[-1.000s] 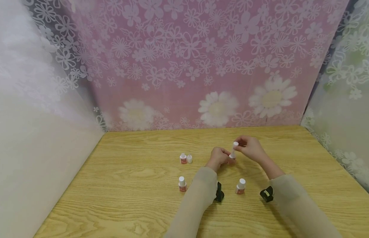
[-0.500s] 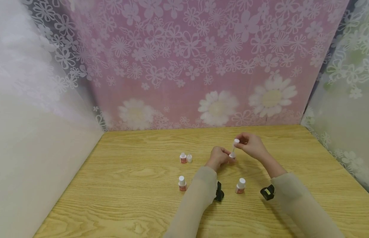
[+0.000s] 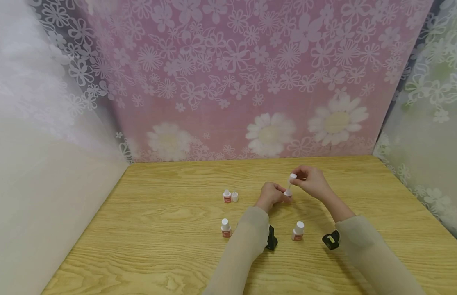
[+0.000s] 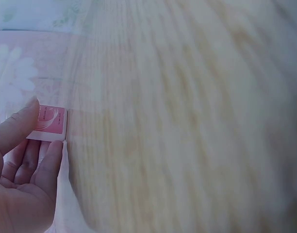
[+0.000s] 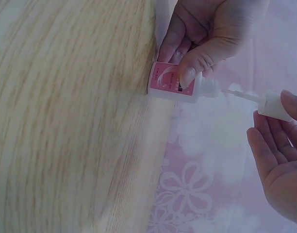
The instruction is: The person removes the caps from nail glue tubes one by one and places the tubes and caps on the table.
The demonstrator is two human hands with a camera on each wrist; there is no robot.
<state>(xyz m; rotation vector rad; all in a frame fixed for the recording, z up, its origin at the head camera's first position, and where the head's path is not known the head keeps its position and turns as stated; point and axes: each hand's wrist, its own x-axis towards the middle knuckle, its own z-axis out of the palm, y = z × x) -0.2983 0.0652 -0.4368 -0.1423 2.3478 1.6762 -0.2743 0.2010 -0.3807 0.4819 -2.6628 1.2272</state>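
Observation:
My left hand (image 3: 271,193) holds a small white bottle (image 5: 163,80) with a pink label, standing on the table. In the right wrist view its neck is uncapped, and the left thumb presses on the label. Between thumb and fingers my right hand (image 3: 312,182) pinches a white brush cap (image 5: 273,107). The cap's thin brush (image 5: 243,94) points at the bottle's mouth, its tip right at the opening. The left wrist view shows the label (image 4: 52,120) between the left thumb and fingers; the cap is out of sight there.
An uncapped bottle (image 3: 227,198) stands to the left on the wooden table (image 3: 158,246), a white cap (image 3: 235,197) beside it. Nearer stand two capped bottles, one left (image 3: 226,229) beside the left sleeve, one right (image 3: 297,232) between the forearms. Flowered cloth (image 3: 213,102) hangs behind.
My right hand rose slightly, drawing the brush up from the bottle, then came down a little. The left hand and its bottle stayed in place.

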